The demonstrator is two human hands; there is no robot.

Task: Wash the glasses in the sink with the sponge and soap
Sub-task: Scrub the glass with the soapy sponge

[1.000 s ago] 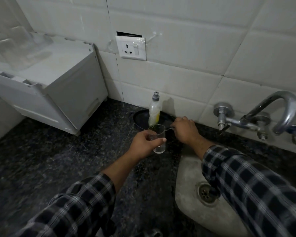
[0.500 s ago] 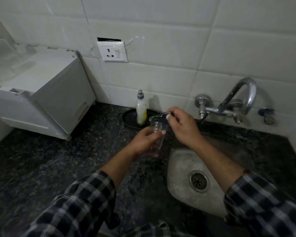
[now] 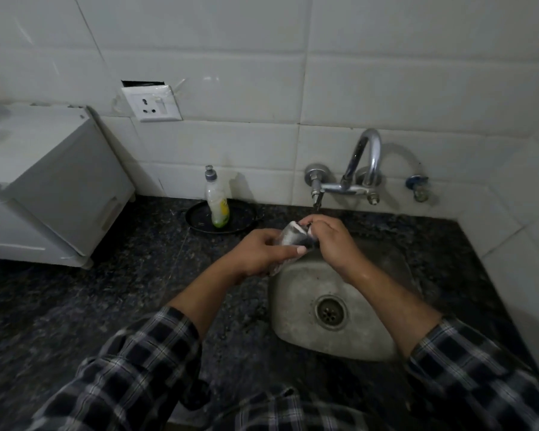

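Dark speckled counter meets white wall tiles, with a steel sink set under the tap. Both forearms reach in from plaid sleeves. The left hand grips the glass – fingers wrapped round its body, thumb along the side – tilted over the sink's back-left edge. The right hand bends at the wrist, its fingers bunched together at the glass's mouth; what they pinch cannot be told. A soap bottle stands upright near the wall.

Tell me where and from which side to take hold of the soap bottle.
Grip the soap bottle round its wide body, probably coming from the front: it stands upright on the black tray, with the tiled wall close behind.
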